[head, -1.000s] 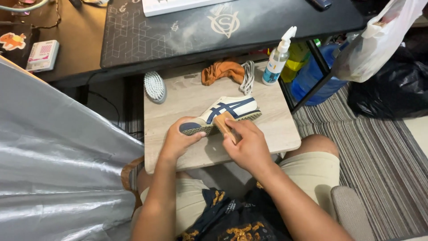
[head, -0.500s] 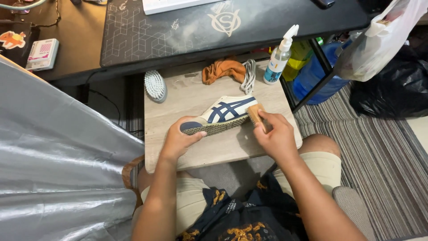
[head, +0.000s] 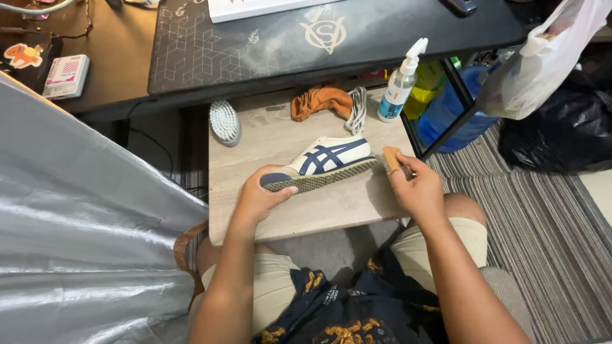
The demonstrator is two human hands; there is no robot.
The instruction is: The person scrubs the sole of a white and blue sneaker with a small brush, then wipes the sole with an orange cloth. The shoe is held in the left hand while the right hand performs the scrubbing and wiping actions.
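Low wooden table (head: 306, 210): left hand (head: 261, 197) grips the toe of a white-and-navy sneaker (head: 322, 162) at centre; right hand (head: 417, 191) holds a wooden brush (head: 391, 158) at the right edge.

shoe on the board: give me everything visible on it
The shoe is a low cream sneaker with navy crossed side stripes, a navy toe and a finely studded sole. It lies on its side on the wooden board, sole toward the person, toe left. The left hand grips the toe; the right hand, holding a small brush, is just off the heel.
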